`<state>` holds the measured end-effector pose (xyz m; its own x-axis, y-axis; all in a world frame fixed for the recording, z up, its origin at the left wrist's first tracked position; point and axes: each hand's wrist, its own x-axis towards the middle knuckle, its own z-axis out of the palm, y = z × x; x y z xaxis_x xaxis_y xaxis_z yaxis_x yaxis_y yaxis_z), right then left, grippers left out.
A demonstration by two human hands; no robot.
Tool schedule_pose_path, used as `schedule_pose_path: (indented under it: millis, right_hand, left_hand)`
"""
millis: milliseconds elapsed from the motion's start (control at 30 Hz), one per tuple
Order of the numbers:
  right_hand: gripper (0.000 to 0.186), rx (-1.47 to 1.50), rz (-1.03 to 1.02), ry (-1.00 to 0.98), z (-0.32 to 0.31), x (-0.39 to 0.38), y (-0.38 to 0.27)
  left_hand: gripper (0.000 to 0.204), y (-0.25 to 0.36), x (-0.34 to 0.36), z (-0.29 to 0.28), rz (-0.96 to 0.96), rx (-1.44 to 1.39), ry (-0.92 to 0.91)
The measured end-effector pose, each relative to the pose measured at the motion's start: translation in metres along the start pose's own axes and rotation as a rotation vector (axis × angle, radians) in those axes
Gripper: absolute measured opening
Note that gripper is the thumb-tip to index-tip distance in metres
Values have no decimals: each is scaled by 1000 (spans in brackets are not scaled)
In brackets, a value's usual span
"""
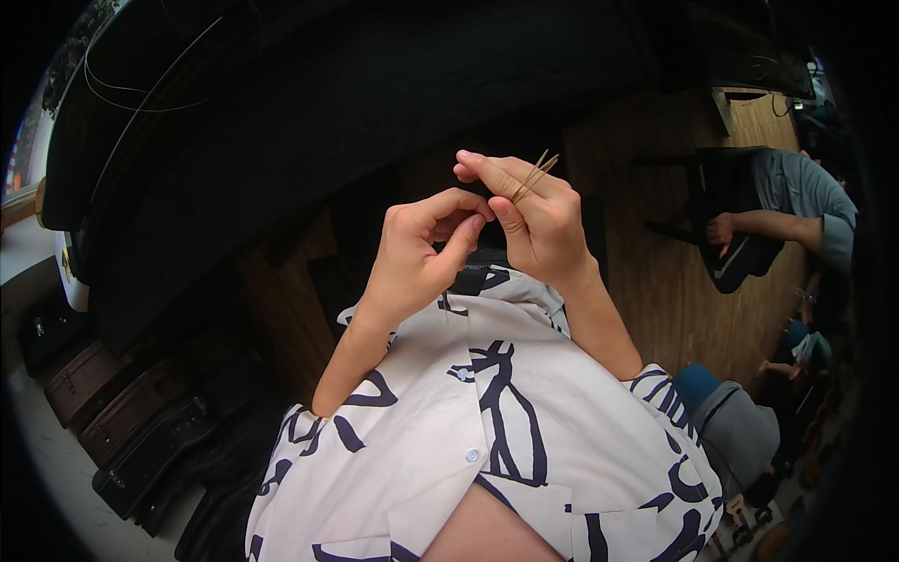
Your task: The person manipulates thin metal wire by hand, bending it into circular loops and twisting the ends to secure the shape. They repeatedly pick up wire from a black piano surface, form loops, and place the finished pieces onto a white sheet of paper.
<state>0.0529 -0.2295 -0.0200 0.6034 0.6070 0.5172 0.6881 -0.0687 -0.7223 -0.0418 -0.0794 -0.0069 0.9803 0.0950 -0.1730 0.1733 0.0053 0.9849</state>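
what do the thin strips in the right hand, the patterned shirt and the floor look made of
Thin strips: perhaps bamboo or brassy metal, their tan-gold colour leaving it open. Shirt: matte woven cloth, likely cotton or a blend, from its soft folds. Floor: wood or wood-look, smooth, showing plank-like grain.

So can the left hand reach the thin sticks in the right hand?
Probably yes: the left hand is close beside the right hand, and the thin sticks poke out with bare ends, though the right hand is partly in the way.
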Motion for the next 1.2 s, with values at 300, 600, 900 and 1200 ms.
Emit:
schedule_pose_path:
  millis: [300, 600, 900, 1200]
  right_hand:
    - [19, -45, -15, -30, 1, -5, 4]
    - [31, 298, 104, -306, -6, -5, -4]
    - [39, 537, 134, -467, -4, -11, -22]
    - [44, 851, 188, -197, -10, -7, -18]
  left_hand:
    - [19, 6, -6, -10, 65, -415, -206]
    - [15, 9, -9, -18, 277, -342, -135]
    - [15, 17, -5, -8, 248, -281, 167]
    - [19, 2, 3, -12, 515, 312, 334]
